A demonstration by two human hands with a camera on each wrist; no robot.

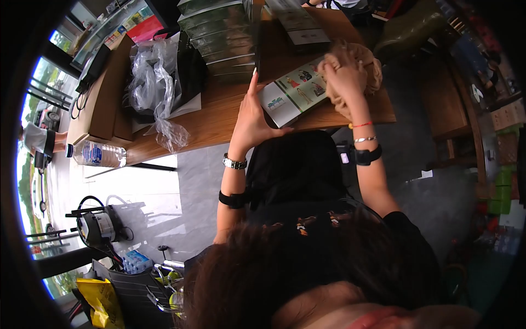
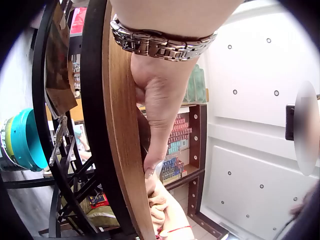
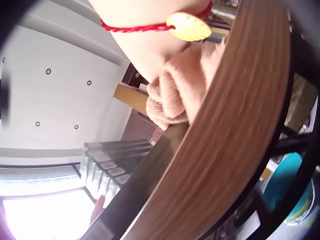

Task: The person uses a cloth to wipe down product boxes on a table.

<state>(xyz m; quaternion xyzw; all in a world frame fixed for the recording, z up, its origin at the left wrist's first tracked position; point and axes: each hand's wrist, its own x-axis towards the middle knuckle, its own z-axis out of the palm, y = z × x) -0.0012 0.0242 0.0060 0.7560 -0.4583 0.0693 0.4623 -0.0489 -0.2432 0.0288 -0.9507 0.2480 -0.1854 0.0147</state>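
A flat printed box [image 1: 289, 97] with small coloured pictures on its light green and white top lies aslant on the wooden table. My left hand [image 1: 251, 122] is at its left end, fingers straight and thumb stretched along the near edge. At the other end my right hand [image 1: 346, 79] grips a bunched tan cloth [image 1: 372, 68] over the box top, its fingers slightly blurred. In the right wrist view the soft cloth [image 3: 175, 92] hangs in folds by the table edge, and most of that hand is hidden behind it.
Behind the left hand rises a stack of plastic-wrapped boxes [image 1: 219, 38]; another box [image 1: 298, 30] lies beyond. Crumpled clear plastic [image 1: 153, 77], a cardboard box [image 1: 101, 98] and a water bottle [image 1: 97, 154] are at the left. A black bag [image 1: 296, 164] sits below the near edge [image 2: 122, 130].
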